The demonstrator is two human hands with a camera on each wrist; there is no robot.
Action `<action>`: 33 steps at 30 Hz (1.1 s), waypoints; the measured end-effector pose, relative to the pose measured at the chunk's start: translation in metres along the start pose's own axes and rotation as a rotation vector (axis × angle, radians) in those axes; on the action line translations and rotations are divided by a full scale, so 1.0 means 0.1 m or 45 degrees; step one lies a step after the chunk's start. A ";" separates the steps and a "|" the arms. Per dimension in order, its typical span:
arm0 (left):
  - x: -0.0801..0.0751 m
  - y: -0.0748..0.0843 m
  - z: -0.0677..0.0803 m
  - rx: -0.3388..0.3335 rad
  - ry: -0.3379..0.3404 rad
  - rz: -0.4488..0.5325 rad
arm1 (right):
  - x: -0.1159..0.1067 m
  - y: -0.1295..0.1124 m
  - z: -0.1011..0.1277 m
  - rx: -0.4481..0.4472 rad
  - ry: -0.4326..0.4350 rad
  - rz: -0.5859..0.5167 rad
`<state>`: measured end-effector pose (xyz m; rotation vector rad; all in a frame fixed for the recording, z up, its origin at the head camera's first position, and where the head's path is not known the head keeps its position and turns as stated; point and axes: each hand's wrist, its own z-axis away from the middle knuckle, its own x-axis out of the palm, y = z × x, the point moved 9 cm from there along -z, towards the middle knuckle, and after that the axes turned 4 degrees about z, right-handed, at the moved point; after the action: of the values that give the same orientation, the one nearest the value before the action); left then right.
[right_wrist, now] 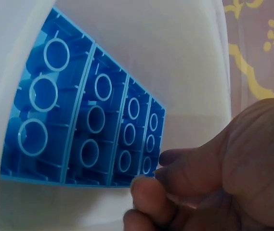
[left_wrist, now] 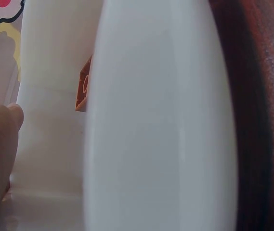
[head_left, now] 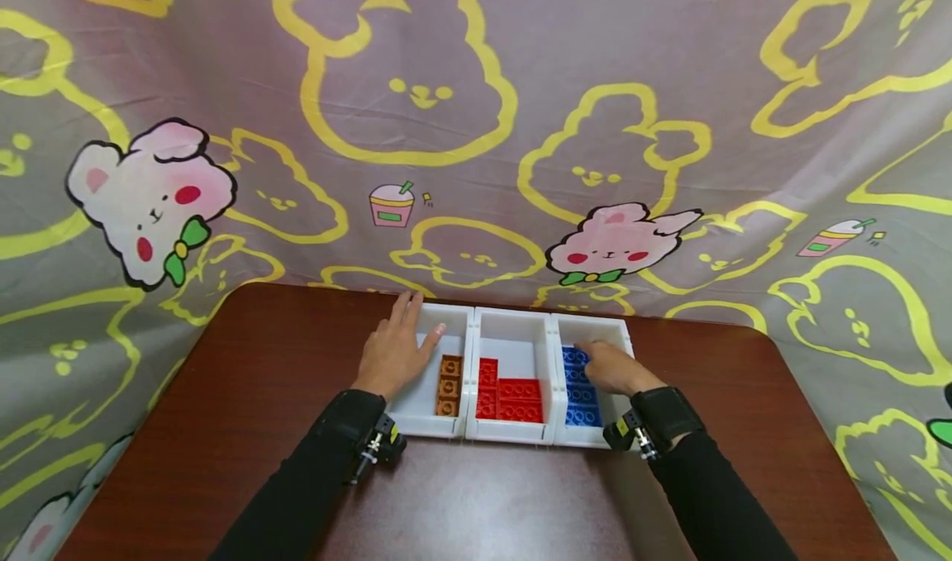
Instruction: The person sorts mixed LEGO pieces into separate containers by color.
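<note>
Bunny-print cloth (head_left: 476, 131), brown table (head_left: 245, 396), perhaps wood

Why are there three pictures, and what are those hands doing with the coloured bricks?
A person wears three cameras: one on the head and one on each wrist. The big picture looks down from the head at a brown table with three white bins in a row. The left bin holds orange bricks, the middle bin holds red bricks, and the right bin holds blue bricks. The left hand rests flat on the left bin's edge, holding nothing. The right hand reaches into the right bin, its fingers at the blue bricks; whether it grips one yet is hard to tell. The other two pictures come from the wrists, so everything looks very close.
</note>
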<state>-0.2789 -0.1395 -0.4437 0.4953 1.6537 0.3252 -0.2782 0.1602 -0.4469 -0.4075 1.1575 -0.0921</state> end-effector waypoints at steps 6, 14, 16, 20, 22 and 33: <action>-0.01 0.01 0.00 0.006 -0.017 -0.011 | -0.30 -0.04 0.20 -0.124 0.552 0.034; 0.02 -0.03 0.03 -0.031 -0.033 -0.024 | -0.26 0.21 0.28 -0.095 0.870 0.082; 0.03 -0.03 0.03 -0.033 -0.034 -0.014 | -0.21 0.30 0.24 -0.056 0.828 0.077; 0.02 -0.01 0.03 -0.030 -0.010 0.012 | -0.19 0.40 0.18 -0.026 0.761 0.027; 0.00 -0.01 0.03 -0.034 0.001 0.015 | -0.19 0.44 0.15 -0.024 0.718 -0.007; -0.10 0.09 0.05 0.097 0.112 -0.011 | -0.16 0.51 0.13 0.042 0.617 0.000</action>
<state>-0.2716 -0.1373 -0.4317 0.5374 1.7579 0.2816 -0.2800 0.2147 -0.4471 -0.3652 1.6307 -0.2182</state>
